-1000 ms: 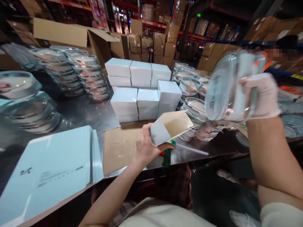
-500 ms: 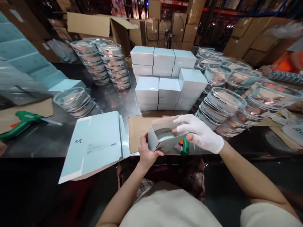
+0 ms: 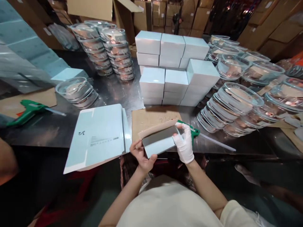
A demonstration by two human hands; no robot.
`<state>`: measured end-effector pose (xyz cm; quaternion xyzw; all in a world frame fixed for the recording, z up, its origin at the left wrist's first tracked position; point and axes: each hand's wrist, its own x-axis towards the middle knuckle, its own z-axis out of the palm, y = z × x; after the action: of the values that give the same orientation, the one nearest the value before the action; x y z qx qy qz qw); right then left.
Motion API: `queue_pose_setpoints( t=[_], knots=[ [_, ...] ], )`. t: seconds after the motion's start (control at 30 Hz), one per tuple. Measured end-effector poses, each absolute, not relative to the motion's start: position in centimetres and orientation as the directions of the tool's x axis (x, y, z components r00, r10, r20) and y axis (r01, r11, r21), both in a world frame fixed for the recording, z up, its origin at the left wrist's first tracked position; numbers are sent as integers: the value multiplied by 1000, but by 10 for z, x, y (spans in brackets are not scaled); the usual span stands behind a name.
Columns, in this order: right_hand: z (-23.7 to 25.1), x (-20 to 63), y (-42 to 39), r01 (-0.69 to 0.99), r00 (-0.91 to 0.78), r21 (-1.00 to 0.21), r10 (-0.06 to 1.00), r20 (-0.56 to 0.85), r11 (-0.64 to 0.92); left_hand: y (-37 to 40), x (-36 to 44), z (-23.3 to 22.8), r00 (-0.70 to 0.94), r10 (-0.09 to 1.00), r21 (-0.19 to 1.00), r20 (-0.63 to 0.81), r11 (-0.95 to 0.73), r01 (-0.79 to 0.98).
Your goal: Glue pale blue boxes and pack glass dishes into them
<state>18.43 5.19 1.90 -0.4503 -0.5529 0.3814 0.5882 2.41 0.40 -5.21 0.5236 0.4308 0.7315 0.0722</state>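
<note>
A small pale-blue box (image 3: 159,142) sits at the near edge of the steel table (image 3: 71,126), gripped at either end by the bare left hand (image 3: 141,153) and the gloved right hand (image 3: 184,143). Just behind it lie a cardboard sheet (image 3: 151,117) and a green glue gun (image 3: 194,131), with stacked white boxes (image 3: 175,72) and glass bowls (image 3: 234,104) beyond.

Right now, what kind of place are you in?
Probably a warehouse packing station: stacked white boxes, piles of glass bowls, and brown cartons behind, while the left hand and right hand close a box.
</note>
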Motion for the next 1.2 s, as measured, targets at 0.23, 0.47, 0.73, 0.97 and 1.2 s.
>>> queue_pose_setpoints(
  t=[0.23, 0.47, 0.73, 0.97, 1.2],
  knots=[
    [32, 229, 43, 256, 55, -957, 986, 158, 139, 7, -7, -66, -183, 463, 460, 867, -603, 651],
    [7, 284, 48, 618, 414, -629, 876, -249, -471, 10, -1, -60, -179, 480, 484, 859, -646, 590],
    [-4, 274, 39, 193, 375, -910, 885, -277, -366, -28, 4, -31, -359, 755, 823, 548, -413, 390],
    [32, 256, 11, -112, 85, -974, 975, -207, -197, -17, 35, -29, -352, 913, 975, 204, -157, 159],
    [34, 238, -28, 117, -19, -978, 984, -176, -173, -14, 42, -19, -315, 909, 951, 274, -207, 232]
  ],
)
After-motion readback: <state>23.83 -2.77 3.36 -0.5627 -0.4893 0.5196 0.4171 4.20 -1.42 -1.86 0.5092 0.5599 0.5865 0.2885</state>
